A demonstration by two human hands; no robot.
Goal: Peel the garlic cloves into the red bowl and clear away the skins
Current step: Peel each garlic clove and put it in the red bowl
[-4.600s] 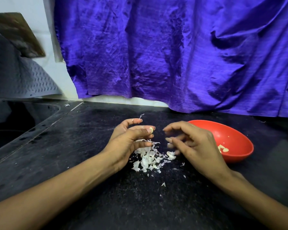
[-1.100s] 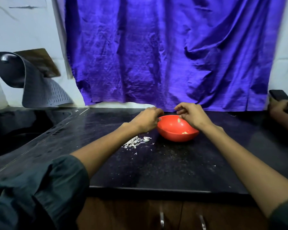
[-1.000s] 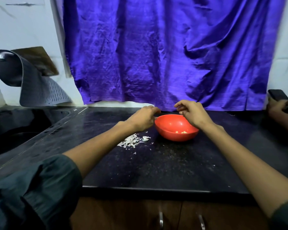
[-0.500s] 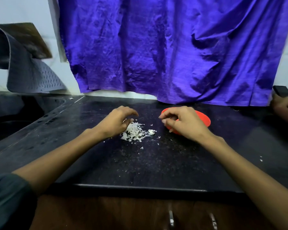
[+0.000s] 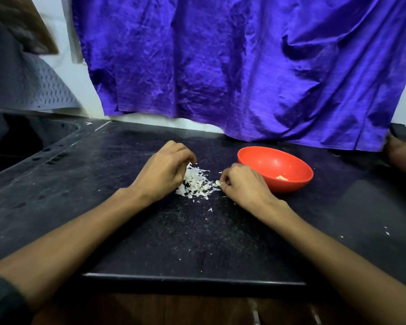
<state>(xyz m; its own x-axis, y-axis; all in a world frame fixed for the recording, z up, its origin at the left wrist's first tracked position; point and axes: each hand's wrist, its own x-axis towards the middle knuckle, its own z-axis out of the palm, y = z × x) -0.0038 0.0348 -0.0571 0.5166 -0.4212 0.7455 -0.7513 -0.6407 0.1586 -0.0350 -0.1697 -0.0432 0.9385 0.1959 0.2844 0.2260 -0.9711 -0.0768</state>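
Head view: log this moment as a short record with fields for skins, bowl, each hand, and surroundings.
skins: white pile on the black counter, between the hands; stray flakes scattered around
bowl: red, right of the pile, a few peeled pieces inside
left hand: fingers curled at the pile's left edge
right hand: pinching a small pale bit at the pile's right edge
surroundings: blue cloth behind; sink at left

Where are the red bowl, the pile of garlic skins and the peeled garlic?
red bowl (image 5: pixel 265 160): head view, bare inner wall.
garlic skins (image 5: pixel 195 181): head view, middle of the pile.
peeled garlic (image 5: pixel 281 177): head view, pale pieces at the bowl's bottom.
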